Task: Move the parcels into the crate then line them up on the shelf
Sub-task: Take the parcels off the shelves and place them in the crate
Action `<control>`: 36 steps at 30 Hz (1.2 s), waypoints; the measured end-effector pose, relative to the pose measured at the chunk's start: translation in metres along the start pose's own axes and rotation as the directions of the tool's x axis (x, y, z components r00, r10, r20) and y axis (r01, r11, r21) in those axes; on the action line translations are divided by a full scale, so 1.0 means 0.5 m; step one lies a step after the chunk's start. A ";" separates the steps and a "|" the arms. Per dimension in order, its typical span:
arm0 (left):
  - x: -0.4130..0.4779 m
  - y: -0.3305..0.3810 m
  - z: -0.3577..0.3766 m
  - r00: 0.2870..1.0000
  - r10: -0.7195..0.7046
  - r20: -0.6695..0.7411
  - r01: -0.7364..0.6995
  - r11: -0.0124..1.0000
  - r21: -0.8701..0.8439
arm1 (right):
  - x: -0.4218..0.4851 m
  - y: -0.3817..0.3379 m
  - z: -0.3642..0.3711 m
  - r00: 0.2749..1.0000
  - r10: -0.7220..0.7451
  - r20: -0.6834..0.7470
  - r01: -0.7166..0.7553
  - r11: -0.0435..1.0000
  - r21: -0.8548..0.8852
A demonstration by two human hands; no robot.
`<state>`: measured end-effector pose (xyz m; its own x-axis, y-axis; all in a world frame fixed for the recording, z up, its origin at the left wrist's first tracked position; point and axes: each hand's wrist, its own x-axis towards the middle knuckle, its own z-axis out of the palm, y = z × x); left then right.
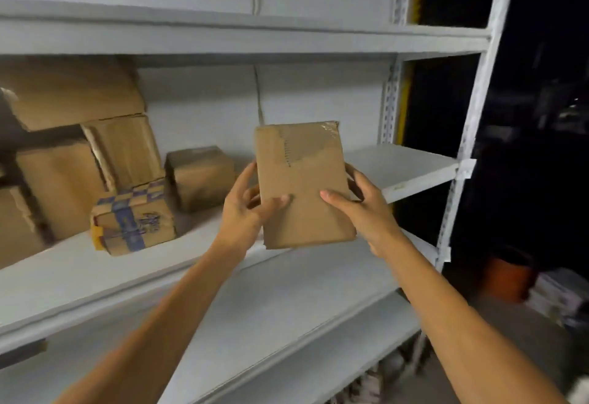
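Storeroom, grey metal shelving (417, 164), stacked cardboard parcels (124, 148)

Left arm: bare, stretched forward and up from the lower left.
Left hand (243, 209): grips the left edge of a flat parcel (302, 180), thumb across its near face, fingers curled behind.
Right arm: bare, stretched up from the lower right.
Right hand (363, 209): grips the parcel's right edge, thumb on the near face, fingers wrapped behind.
Level: both hands at about the same height.

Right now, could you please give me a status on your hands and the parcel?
Both gripping the flat parcel: left hand, right hand. Parcel upright, not yet set down. Bare shelf behind it; other parcels to its left.
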<state>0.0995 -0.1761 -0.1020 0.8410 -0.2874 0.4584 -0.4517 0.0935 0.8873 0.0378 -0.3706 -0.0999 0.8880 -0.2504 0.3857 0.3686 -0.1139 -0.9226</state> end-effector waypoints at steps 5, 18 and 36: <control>0.039 -0.070 0.193 0.970 -0.045 0.239 0.064 0.995 -0.071 | -0.090 0.053 -0.170 0.959 0.035 -0.283 -0.044 0.999 -0.024; -0.205 -0.179 0.720 0.677 -0.149 0.721 0.242 0.970 -0.027 | -0.516 0.161 -0.553 0.676 0.181 -0.714 -0.322 0.945 -0.064; -0.462 -0.378 1.155 0.262 -0.415 0.871 0.476 0.841 0.258 | -0.830 0.347 -0.845 0.225 0.453 -0.863 -0.480 0.822 0.306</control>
<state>-0.1816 -0.6781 -0.4051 0.1487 -0.9445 -0.2931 -0.0563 -0.3040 0.9510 -0.3829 -0.6926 -0.4160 0.1295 -0.9374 -0.3233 -0.0393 0.3209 -0.9463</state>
